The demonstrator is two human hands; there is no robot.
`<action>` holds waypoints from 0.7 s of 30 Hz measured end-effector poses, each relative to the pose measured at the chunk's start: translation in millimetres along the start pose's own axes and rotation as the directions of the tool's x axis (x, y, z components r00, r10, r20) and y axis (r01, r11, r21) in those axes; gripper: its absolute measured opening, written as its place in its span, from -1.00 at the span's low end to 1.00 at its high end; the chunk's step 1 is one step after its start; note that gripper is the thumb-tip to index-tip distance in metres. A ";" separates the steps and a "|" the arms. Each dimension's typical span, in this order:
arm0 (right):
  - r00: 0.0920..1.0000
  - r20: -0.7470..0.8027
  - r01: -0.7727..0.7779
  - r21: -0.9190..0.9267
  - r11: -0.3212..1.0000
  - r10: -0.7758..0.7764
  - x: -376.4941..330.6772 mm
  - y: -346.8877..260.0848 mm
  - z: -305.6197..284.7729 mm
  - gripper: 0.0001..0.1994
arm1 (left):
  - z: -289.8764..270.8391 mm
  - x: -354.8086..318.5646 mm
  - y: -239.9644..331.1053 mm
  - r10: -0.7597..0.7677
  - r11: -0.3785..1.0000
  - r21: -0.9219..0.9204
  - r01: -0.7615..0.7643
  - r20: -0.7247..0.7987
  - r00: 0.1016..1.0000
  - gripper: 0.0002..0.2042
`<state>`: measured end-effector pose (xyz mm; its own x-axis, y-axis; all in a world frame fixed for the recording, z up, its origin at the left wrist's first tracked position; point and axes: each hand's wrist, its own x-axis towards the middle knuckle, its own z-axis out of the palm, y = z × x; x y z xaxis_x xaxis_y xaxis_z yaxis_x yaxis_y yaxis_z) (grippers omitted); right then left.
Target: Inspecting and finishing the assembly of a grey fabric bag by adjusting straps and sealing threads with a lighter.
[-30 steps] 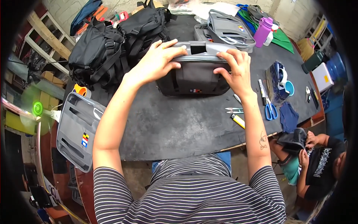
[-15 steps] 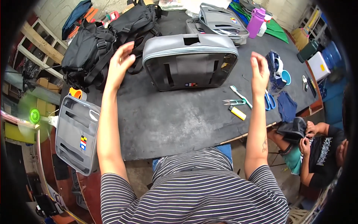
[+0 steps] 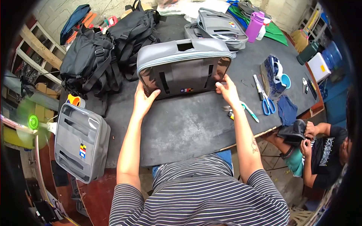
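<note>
A grey bag [image 3: 184,71] with a clear front panel, pale zip and small coloured flag patch stands upright on the black tabletop, its top opening showing a dark slot. My left hand [image 3: 144,100] holds its lower left corner, thumb on the front face and fingers around the side. At the lower right corner my right hand [image 3: 228,92] grips it, thumb and fingers bent against the edge. Under my right forearm lie a toothbrush [image 3: 250,113], partly covered thread snips [image 3: 227,109] and a mostly hidden yellow lighter.
Black bags [image 3: 88,60] crowd the back left; another grey bag [image 3: 81,143] leans at the left edge. More grey bags [image 3: 222,28] and a purple bottle [image 3: 256,26] stand behind. Blue scissors [image 3: 268,106] and a tape dispenser [image 3: 273,75] lie right. A co-worker [image 3: 328,154] sits lower right.
Both hands have come down and inward from the raised position beside the bag and taken hold of its lower corners. The bag sits slightly further left in view.
</note>
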<state>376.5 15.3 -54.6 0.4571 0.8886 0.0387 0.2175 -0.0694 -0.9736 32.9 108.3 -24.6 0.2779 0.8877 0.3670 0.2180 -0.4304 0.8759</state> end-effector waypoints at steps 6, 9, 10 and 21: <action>0.979 -0.003 0.200 -0.136 0.970 -0.202 4.2 -32.2 0.3 -0.44 | -26.2 0.0 51.7 0.172 0.957 0.265 -0.117 -0.198 0.965 -0.01; 0.838 -0.165 0.489 -0.192 0.851 -0.519 -3.2 -76.6 3.7 -0.42 | -41.9 21.6 94.6 0.451 0.822 0.416 -0.389 -0.060 0.891 -0.08; 0.741 -0.200 0.596 -0.245 0.765 -0.641 -7.1 -97.5 2.2 -0.41 | -43.6 31.1 107.7 0.527 0.755 0.444 -0.482 0.026 0.850 -0.13; 0.513 0.193 0.749 -0.576 0.327 -0.836 -2.8 -155.3 19.1 -0.60 | -11.0 90.1 144.9 0.398 0.571 0.420 -0.705 0.610 0.685 -0.47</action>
<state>324.9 32.3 92.1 -0.1136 0.6017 0.7906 0.9101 0.3821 -0.1601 79.3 127.7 138.8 0.8476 0.3375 0.4094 0.3214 -0.9405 0.1101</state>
